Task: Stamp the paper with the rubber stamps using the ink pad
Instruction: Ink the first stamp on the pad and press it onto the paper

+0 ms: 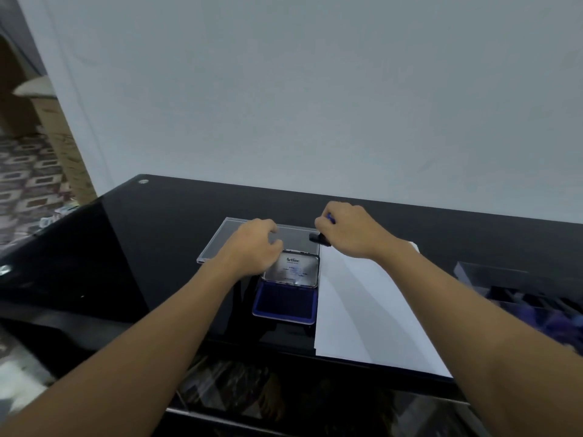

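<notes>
Take the open ink pad point(285, 302) as the centre of the dial. It is a blue rectangular tin with a dark blue pad, lying on the glossy black table point(157, 247). Its silver metal lid point(295, 271) is tilted up and back at 12 o'clock, with printed lettering on the inner face.

At 3 o'clock, just beside the tin, lies the white sheet of paper point(362, 310); no stamp marks show on it. At 11 o'clock sits a clear, flat plastic case point(227, 234).

The left hand point(252, 247) is over the near edge of that case, at the lid's left corner. Its fingers are loosely curled and hold nothing; whether they touch the lid cannot be told.

At 1 o'clock the right hand point(347, 231) is closed around a rubber stamp point(317, 238) with a black base and a blue top. The stamp is at the far corner of the paper, beside the clear case.

Far out at 3 o'clock, a dark box with compartments point(520, 288) is blurred.
</notes>
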`<state>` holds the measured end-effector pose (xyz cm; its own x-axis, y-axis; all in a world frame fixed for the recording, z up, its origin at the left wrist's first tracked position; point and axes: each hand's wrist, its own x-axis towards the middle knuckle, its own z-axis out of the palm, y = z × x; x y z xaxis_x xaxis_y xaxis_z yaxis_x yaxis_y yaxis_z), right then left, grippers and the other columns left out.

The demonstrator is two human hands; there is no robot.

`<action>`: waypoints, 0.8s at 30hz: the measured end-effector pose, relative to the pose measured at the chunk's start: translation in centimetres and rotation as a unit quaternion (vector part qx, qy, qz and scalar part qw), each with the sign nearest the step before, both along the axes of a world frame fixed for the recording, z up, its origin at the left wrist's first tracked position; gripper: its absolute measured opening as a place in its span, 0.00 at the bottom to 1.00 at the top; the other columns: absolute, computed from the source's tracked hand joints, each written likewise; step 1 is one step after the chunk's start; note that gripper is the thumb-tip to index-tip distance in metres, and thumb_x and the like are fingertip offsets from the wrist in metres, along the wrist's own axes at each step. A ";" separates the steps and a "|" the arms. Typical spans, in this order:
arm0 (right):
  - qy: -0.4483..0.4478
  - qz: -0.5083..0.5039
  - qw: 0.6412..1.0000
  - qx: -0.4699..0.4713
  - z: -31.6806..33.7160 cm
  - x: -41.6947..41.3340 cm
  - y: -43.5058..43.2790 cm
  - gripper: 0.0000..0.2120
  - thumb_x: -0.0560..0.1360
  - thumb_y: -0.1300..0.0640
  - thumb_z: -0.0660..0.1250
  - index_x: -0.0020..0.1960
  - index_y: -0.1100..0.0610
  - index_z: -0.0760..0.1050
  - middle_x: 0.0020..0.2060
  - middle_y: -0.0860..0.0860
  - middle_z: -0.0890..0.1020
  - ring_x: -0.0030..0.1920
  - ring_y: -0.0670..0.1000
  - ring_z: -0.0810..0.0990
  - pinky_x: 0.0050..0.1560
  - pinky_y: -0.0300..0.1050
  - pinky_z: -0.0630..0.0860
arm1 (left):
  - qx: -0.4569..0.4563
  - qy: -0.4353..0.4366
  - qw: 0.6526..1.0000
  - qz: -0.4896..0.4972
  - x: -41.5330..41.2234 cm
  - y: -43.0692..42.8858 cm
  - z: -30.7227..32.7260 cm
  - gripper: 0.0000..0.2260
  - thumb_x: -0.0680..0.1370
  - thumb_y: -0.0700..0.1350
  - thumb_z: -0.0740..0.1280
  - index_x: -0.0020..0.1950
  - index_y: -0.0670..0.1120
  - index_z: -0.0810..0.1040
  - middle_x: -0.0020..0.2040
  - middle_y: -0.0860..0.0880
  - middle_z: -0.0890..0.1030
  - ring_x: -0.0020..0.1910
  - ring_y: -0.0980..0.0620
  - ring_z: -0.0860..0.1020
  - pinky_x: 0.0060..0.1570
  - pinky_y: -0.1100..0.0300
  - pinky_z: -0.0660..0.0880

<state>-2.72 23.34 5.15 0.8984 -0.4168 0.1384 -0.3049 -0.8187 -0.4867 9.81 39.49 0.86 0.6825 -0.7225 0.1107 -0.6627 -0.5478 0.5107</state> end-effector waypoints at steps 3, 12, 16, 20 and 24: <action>0.016 0.017 1.000 -0.009 -1.3 0.2 1.6 0.11 0.81 0.50 0.58 0.47 0.56 0.72 0.44 0.52 0.79 0.41 0.51 0.77 0.34 0.43 0.69 | -0.009 0.004 1.000 0.009 -0.2 1.4 -1.6 0.18 0.82 0.49 0.63 0.71 0.46 0.73 0.71 0.47 0.74 0.69 0.48 0.71 0.69 0.53 0.68; 0.061 0.077 0.995 -0.025 -3.2 0.8 5.8 0.16 0.81 0.46 0.60 0.45 0.59 0.74 0.40 0.55 0.80 0.43 0.56 0.79 0.43 0.49 0.75 | -0.028 0.007 0.999 0.038 -1.0 4.4 -5.2 0.18 0.80 0.46 0.63 0.70 0.46 0.74 0.70 0.50 0.75 0.69 0.49 0.71 0.70 0.45 0.67; 0.084 0.085 0.992 -0.046 -3.8 1.0 6.5 0.16 0.81 0.46 0.62 0.41 0.56 0.71 0.39 0.54 0.79 0.41 0.55 0.77 0.42 0.49 0.75 | -0.018 -0.012 0.999 0.033 -1.0 5.2 -6.2 0.18 0.80 0.46 0.62 0.70 0.46 0.74 0.69 0.49 0.75 0.69 0.49 0.70 0.70 0.45 0.66; 0.094 0.088 0.990 -0.055 -4.4 1.2 6.9 0.15 0.81 0.45 0.62 0.43 0.55 0.73 0.41 0.53 0.79 0.41 0.54 0.78 0.41 0.47 0.74 | -0.014 -0.044 0.999 0.025 -1.0 5.6 -7.4 0.19 0.81 0.47 0.61 0.72 0.46 0.72 0.74 0.49 0.71 0.75 0.50 0.65 0.74 0.45 0.61; 0.091 0.093 0.990 -0.061 -4.8 1.4 7.2 0.16 0.81 0.45 0.61 0.47 0.57 0.76 0.42 0.53 0.80 0.43 0.54 0.78 0.42 0.48 0.76 | -0.006 -0.072 0.997 0.021 -1.1 5.7 -8.1 0.19 0.82 0.47 0.59 0.73 0.47 0.72 0.77 0.50 0.67 0.78 0.51 0.59 0.77 0.50 0.56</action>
